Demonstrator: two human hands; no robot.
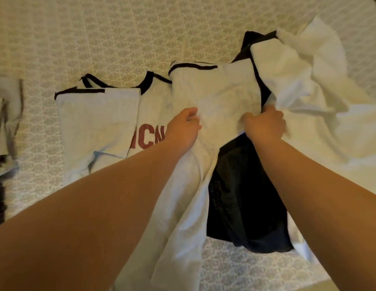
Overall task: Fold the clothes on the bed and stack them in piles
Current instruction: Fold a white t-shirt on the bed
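Bedspread (124,34) in a pale lattice pattern fills the view and carries every garment. Largest of the clothes is a loose heap of white fabric (321,97) spread over the right side, crumpled and unfolded. Next comes the white garment with black trim (216,91) at the centre, which both hands hold: its upper edge with the dark band lies flat on the bed, while its lower part hangs down between the forearms toward the near edge. Beside it on the left lies a white T-shirt with red letters (149,127), one side already folded over the front so that only part of the lettering shows; the held garment overlaps its right edge. A dark garment (243,198) lies under the right forearm, partly beneath the white one. At the far left edge a further light and dark piece (6,114) is blurred and hard to make out. The left hand (184,128) has its fingers curled into the white cloth, gripping a fold. The right hand (264,124) likewise bunches the cloth near its black side seam, fingers closed round it.
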